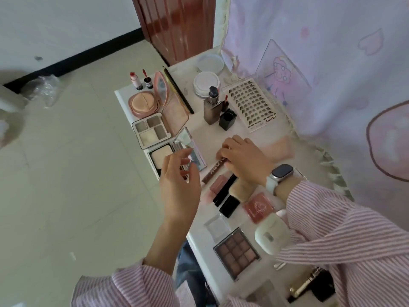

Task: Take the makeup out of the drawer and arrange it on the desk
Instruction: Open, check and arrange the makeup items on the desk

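Makeup covers the white desk point(124, 96). My right hand point(241, 158), with a white watch on its wrist, rests on the desk's middle, fingers curled on the end of a brown lettered tube point(213, 170). My left hand point(179, 187) hovers with fingers spread over the open mirrored powder compact point(174, 156), holding nothing. Behind lie a grey palette point(151, 130), a pink cushion compact point(143, 104), a foundation bottle point(212, 106) and a lash tray point(252, 105). Nearer me sit a brown eyeshadow palette point(236, 253), pink boxes point(260, 208) and dark tubes point(224, 193). The drawer is not visible.
A pink curtain point(332, 74) hangs along the desk's right side. A red-brown door point(177, 25) stands behind the desk. Tiled floor point(77, 173) lies to the left, with a plastic bag point(42, 89) near the wall. A white case point(271, 234) sits by my right sleeve.
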`<state>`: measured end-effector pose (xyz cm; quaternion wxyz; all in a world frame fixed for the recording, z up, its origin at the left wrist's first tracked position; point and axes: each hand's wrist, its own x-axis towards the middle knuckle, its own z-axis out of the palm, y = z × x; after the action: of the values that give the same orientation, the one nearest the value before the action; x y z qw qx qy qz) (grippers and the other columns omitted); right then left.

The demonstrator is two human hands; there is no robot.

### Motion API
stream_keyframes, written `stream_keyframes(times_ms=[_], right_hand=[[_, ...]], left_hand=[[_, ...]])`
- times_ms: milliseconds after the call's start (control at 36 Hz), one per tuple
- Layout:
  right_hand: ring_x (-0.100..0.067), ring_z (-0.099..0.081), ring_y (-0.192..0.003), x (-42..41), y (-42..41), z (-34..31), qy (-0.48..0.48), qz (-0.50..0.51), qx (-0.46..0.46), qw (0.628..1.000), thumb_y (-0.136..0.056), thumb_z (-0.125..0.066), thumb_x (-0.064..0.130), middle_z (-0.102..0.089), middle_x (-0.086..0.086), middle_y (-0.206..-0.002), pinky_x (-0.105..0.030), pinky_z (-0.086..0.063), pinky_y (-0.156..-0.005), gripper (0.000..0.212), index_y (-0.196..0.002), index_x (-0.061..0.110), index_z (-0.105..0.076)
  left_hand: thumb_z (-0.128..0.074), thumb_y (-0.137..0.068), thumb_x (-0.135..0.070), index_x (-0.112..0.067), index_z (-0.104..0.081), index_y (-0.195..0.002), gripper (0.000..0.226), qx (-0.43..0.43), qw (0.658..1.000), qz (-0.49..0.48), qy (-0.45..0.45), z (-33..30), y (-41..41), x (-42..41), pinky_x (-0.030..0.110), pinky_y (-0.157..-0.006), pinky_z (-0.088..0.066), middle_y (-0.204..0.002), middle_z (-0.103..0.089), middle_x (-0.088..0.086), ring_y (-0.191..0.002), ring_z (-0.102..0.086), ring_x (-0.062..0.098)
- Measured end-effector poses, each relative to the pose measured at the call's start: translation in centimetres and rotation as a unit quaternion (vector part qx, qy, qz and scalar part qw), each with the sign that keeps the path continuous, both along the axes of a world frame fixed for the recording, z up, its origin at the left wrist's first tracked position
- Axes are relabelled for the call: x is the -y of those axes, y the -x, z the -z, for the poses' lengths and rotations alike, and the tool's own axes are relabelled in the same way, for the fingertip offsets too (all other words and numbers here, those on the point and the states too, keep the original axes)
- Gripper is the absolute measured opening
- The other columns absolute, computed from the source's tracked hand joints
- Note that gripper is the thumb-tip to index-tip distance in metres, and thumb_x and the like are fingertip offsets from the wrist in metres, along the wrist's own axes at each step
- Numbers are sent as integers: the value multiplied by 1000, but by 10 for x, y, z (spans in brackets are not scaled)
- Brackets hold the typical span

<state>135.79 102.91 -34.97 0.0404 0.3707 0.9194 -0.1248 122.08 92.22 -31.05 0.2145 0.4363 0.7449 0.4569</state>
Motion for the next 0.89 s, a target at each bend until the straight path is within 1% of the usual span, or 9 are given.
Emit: stream_keyframes(times_ms=[83,194,306,417,556,667,778,833,889], right_hand=[[-28,-53,-90,-1,-3,6,-18,-27,-6,999,-70,-71,2,-58,-5,-94,-34,-38,-69,28,-93,15,-65],[-23,-47,-101,5,-18,-2,-20,7,-50,999,-87,-59,17,-58,-1,-103,-33,-34,-79,16,-102,15,-63],[-25,-51,-89,19,-38,-23,-11,45,-130,990,-85,-62,15,-64,-2,-92,-40,-44,-74,11,-94,11,-67],[-22,-54,-83,37,-48,-44,25,33,-146,988,-85,-50,23,-64,-2,-88,-34,-45,-74,23,-93,9,-66],[-1,-52,-78,58,-46,-61,200,135,-216,946,-87,-58,6,-58,8,-90,-10,-38,-75,14,-100,12,-62],[-1,-48,-55,69,-42,-69,325,221,-291,872,-91,-53,10,-53,15,-60,-14,-37,-57,11,-89,14,-63],[-19,-48,-51,86,-30,-68,266,313,-324,852,-97,-41,25,-52,-5,-55,-30,-39,-54,30,-78,16,-64],[-4,-50,-50,94,-27,-67,218,315,-324,865,-98,-38,20,-55,8,-53,-15,-36,-52,31,-81,11,-61],[2,-52,-54,99,-28,-65,206,303,-329,871,-99,-37,18,-59,16,-58,-12,-37,-55,27,-86,8,-59]], left_hand=[[-54,-88,2,-6,-61,-110,25,-11,1000,12,13,6,7,15,4,-75,-43,-100,-57,-1,-85,-57,4],[-55,-88,0,-7,-62,-110,25,-19,999,32,32,12,11,31,10,-78,-47,-99,-60,-1,-87,-59,8],[-60,-87,-7,-9,-60,-116,29,-57,993,84,53,16,5,36,19,-77,-44,-108,-59,3,-96,-58,14],[-61,-88,-21,-8,-60,-115,30,-85,978,175,74,9,-5,37,32,-81,-48,-105,-64,5,-95,-60,18],[-60,-89,-25,-10,-65,-100,19,-193,947,240,93,0,-8,44,33,-51,-50,-77,-64,2,-62,-62,22],[-66,-84,-10,-6,-62,-106,23,-250,935,247,56,2,-14,53,28,-40,-45,-69,-58,3,-51,-55,18],[-47,-91,-18,-8,-61,-107,23,-258,930,254,58,2,-21,60,23,-41,-38,-70,-57,0,-48,-50,14],[-35,-92,-26,-12,-59,-108,32,-223,936,264,69,1,-25,66,20,-35,-34,-65,-57,-5,-41,-43,8],[-34,-92,-28,-15,-54,-112,32,-171,943,276,71,2,-25,72,21,-33,-36,-59,-49,-11,-38,-34,5]])
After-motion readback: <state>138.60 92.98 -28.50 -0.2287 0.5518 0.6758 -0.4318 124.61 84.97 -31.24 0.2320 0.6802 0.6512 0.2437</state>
